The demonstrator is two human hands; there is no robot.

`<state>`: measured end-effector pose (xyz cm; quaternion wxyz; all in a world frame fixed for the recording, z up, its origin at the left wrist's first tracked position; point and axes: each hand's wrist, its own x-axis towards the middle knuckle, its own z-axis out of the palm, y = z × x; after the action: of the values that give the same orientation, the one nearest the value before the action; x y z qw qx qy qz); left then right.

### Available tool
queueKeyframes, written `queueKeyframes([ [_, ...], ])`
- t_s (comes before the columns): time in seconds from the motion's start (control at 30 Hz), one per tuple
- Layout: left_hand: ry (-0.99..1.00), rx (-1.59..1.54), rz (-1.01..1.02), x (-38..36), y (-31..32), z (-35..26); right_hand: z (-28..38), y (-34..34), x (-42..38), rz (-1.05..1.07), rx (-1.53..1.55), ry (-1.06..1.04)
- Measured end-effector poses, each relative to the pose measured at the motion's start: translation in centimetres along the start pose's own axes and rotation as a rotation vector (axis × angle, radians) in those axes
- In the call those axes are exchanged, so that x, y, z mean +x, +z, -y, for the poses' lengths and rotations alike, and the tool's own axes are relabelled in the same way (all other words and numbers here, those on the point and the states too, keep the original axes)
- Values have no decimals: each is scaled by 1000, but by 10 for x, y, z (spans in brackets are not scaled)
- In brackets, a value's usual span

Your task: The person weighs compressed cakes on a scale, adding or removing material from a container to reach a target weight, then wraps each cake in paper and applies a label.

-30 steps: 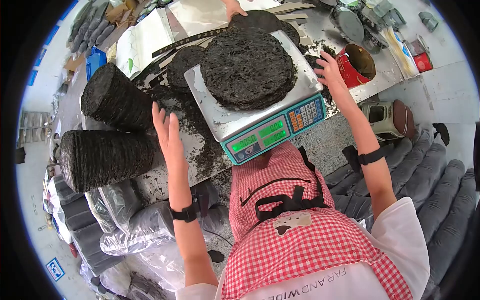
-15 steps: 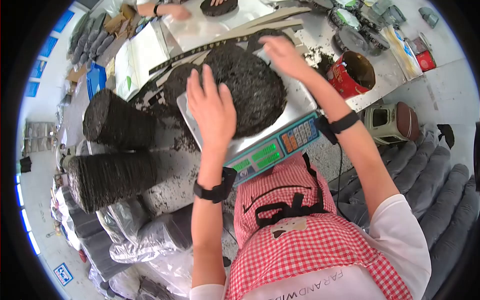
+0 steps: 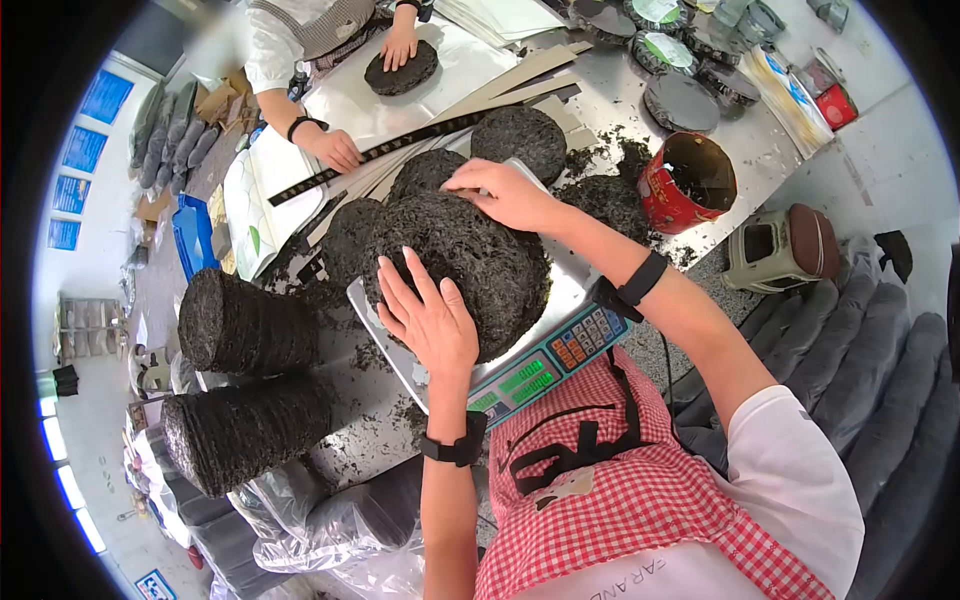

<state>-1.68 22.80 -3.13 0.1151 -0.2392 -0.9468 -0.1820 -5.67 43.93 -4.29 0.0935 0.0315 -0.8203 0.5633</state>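
A thick stack of round, dark dried seaweed cakes sits on the metal pan of a digital scale with lit green numbers. My left hand lies on the near left part of the stack, open, its fingers spread. At the stack's far edge my right hand has its fingers bent and pressed together on the rim of the top cake. How much its fingertips hold is hidden. More round cakes lie just beyond the scale.
Two tall stacks of dark cakes lie tilted at left. A red tin stands at right, near wrapped discs. Across the table, a co-worker's hand presses a cake; the other is near a long dark strip.
My right hand has moved left onto the far edge of the stack. My left hand stays on the stack. The view has shifted, showing more of the co-worker.
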Motion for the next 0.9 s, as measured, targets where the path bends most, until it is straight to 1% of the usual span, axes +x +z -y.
queueKeyframes([
  [0.07, 12, 47, -12, -1, -1, 0, 4, -6, -1, 30, -220, -99],
  [0.1, 10, 47, -12, -1, -1, -1, 4, -6, -2, 76, -315, -92],
  [0.13, 3, 47, -2, -1, -1, -1, 4, -5, -3, 78, -317, -90],
  [0.2, 7, 35, 1, 2, 0, -4, 5, -11, -1, 124, -516, -305],
  [0.27, 20, 84, 12, 1, -2, -3, 27, -9, -3, 126, -535, -242],
  [0.33, 39, 126, 21, 1, -2, -4, 39, -5, 0, 171, -354, 51],
  [0.4, 38, 118, 42, 2, -4, -5, 41, 9, -1, 183, -374, 198],
  [0.43, 42, 135, 62, 2, -4, -6, 8, 20, -5, 88, -262, 129],
  [0.47, 49, 148, 83, 3, -4, -7, -24, 35, -10, 71, -275, 139],
  [0.5, 54, 172, 106, 6, -3, -9, -57, 49, -14, -102, -140, -19],
  [0.53, 55, 195, 132, 7, -1, -10, -72, 56, -18, -268, -7, -180],
  [0.6, 67, 238, 115, 8, 4, -9, -56, 57, -19, -244, 225, 456],
  [0.63, 66, 234, 134, 9, 5, -6, -55, 62, -20, -421, 108, 201],
  [0.67, 56, 232, 148, 9, 6, -5, -53, 58, -22, -420, 109, 208],
  [0.73, 54, 234, 154, 9, 6, -10, -30, 41, -17, -712, -287, 188],
  [0.8, 54, 238, 132, 9, 7, -6, -27, 32, -20, -782, -265, 84],
  [0.83, 62, 220, 119, 9, 8, -5, -5, 16, -24, -908, -218, -22],
  [0.87, 77, 196, 103, 10, 6, -3, 2, -10, -32, -918, -271, -103],
  [0.9, 80, 172, 111, 13, 4, -1, 6, -36, -41, -882, -35, 297],
])
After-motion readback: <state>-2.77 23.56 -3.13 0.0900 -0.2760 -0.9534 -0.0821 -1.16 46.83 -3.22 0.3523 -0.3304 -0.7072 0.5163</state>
